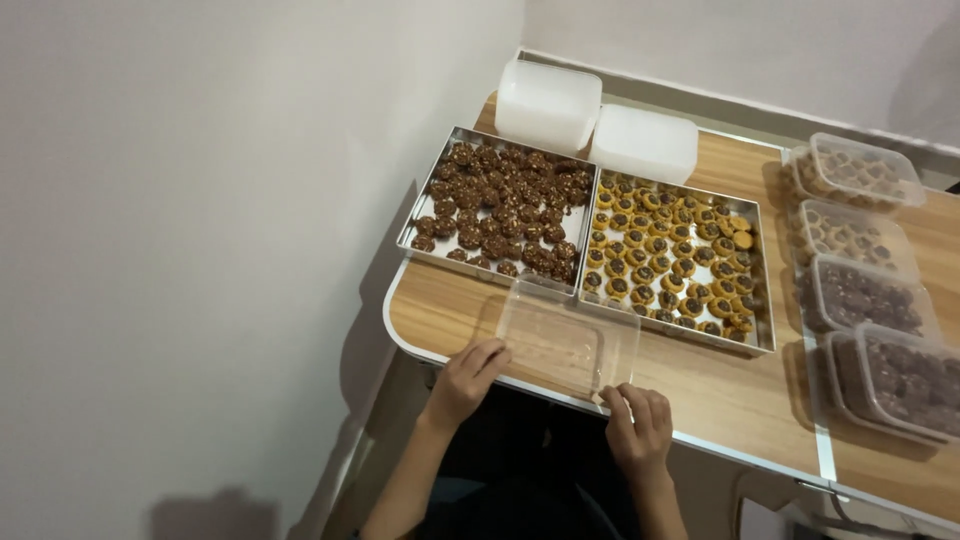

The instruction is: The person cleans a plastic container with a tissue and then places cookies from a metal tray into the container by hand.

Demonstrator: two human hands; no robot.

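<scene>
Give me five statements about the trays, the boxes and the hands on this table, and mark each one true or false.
1. Both hands touch the empty clear container. True: left hand at its near left corner, right hand at its near right corner.
2. The dark chocolate cookies lie in the right tray. False: they are in the left tray; the lighter cookies fill the right tray.
3. Four filled lidded boxes line the right side. True.
4. The two white containers stand behind the trays. True.
5. The clear container is full of cookies. False: it is empty.
</scene>
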